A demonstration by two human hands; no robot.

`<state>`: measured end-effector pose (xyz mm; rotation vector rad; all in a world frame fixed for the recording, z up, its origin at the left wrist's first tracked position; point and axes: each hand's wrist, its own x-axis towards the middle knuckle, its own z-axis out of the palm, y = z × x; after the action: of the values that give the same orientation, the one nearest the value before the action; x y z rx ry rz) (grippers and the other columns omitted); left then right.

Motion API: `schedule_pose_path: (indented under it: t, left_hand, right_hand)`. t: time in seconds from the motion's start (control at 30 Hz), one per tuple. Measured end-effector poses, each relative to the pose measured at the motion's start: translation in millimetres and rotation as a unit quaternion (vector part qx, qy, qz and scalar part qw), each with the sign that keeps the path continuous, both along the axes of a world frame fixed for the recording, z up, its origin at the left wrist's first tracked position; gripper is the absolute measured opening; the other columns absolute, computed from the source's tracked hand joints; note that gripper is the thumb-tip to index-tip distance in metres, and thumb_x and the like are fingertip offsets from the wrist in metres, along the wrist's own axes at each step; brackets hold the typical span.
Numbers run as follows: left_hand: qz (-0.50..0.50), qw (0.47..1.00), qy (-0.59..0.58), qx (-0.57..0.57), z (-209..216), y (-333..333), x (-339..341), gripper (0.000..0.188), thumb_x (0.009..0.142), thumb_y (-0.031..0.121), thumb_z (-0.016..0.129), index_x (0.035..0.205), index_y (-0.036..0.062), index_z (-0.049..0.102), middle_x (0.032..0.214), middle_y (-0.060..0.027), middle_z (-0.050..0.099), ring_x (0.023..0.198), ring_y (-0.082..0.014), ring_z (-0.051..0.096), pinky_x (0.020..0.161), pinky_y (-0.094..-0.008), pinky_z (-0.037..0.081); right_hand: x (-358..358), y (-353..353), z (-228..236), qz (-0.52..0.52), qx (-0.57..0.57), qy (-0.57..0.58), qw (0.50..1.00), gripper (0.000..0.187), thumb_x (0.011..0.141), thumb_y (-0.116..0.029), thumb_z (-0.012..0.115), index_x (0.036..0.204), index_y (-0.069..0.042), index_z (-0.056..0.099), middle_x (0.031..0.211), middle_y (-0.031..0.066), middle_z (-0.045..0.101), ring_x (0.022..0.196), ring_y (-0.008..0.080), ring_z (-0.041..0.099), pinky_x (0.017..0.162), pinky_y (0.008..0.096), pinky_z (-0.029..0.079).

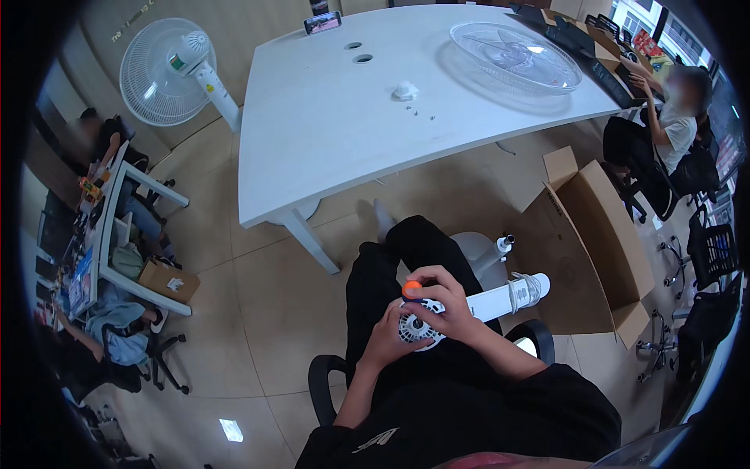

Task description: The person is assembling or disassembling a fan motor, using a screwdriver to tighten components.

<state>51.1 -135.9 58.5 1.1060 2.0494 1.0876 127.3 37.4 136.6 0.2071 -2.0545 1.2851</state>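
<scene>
On my lap lies a white fan motor head (418, 324), its round slotted housing facing up and a long white neck (500, 302) reaching to the right. A white cord (525, 292) is coiled around that neck near its end. My left hand (387, 338) is wrapped around the housing's left side. Over the housing's upper edge, my right hand (445, 301) grips an orange-ended handle (411, 290) with a dark part below it. The handle is seen nearly end-on, and its lower end is hidden by fingers.
Ahead stands a white table (312, 133) bearing a clear fan grille (516, 59), a crumpled white bag (405, 91) and several small parts. A white fan base pole (500, 248) and an open cardboard box (578, 250) are at my right. An assembled fan (168, 70) stands far left. People sit on both sides.
</scene>
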Motion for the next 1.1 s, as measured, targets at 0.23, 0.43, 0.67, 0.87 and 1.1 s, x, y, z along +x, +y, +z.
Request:
schedule_pose_path:
  t: [0.23,0.43,0.67,0.87,1.1]
  left_hand:
    - [0.0,0.999,0.028,0.018,-7.1,0.4,-1.6,0.084,0.073,0.049,0.093,0.131,0.0077,0.049,0.148,-0.019,0.05,0.128,-0.0391,0.062,0.105,-0.0471,0.053]
    - [0.001,0.999,0.036,0.034,-5.5,2.4,1.6,0.08,0.074,0.047,0.092,0.13,0.0081,0.05,0.147,-0.0178,0.051,0.127,-0.0376,0.063,0.105,-0.0459,0.053]
    - [0.014,0.999,0.016,0.049,-0.4,-0.8,2.4,0.08,0.074,0.046,0.092,0.133,0.0085,0.052,0.146,-0.0167,0.052,0.126,-0.0365,0.063,0.104,-0.0441,0.053]
    - [0.024,0.999,0.035,0.032,-6.9,-2.0,1.6,0.081,0.075,0.047,0.091,0.134,0.0085,0.051,0.147,-0.0166,0.052,0.127,-0.0362,0.062,0.105,-0.0446,0.052]
    - [0.017,0.999,0.029,0.028,-4.4,-2.0,2.5,0.081,0.075,0.047,0.091,0.135,0.0094,0.05,0.147,-0.0162,0.051,0.127,-0.0372,0.062,0.105,-0.0453,0.052]
  right_hand:
    - [-3.6,-6.7,2.3,-0.027,-0.015,0.006,1.0,0.033,0.087,0.006,0.071,0.119,-0.004,0.069,0.13,0.0187,0.069,0.123,0.0342,0.068,0.103,0.0419,0.055]
    - [-8.7,-6.5,6.2,-0.048,0.036,0.034,0.998,0.035,0.082,0.004,0.077,0.116,-0.004,0.07,0.127,0.0148,0.07,0.107,0.0281,0.071,0.086,0.0353,0.058]
    - [-12.2,-2.9,13.7,-0.026,0.049,0.04,0.998,0.035,0.081,0.002,0.08,0.114,-0.004,0.071,0.128,0.0128,0.07,0.106,0.0279,0.071,0.077,0.0328,0.059]
    - [-15.1,-5.9,3.6,-0.021,0.06,0.04,0.997,0.035,0.082,0.002,0.079,0.115,-0.005,0.07,0.126,0.012,0.071,0.105,0.0258,0.071,0.071,0.0308,0.058]
    - [-13.7,-5.4,7.7,-0.03,0.069,0.035,0.997,0.038,0.082,0.003,0.079,0.117,-0.005,0.069,0.126,0.0118,0.07,0.103,0.0252,0.071,0.067,0.0281,0.058]
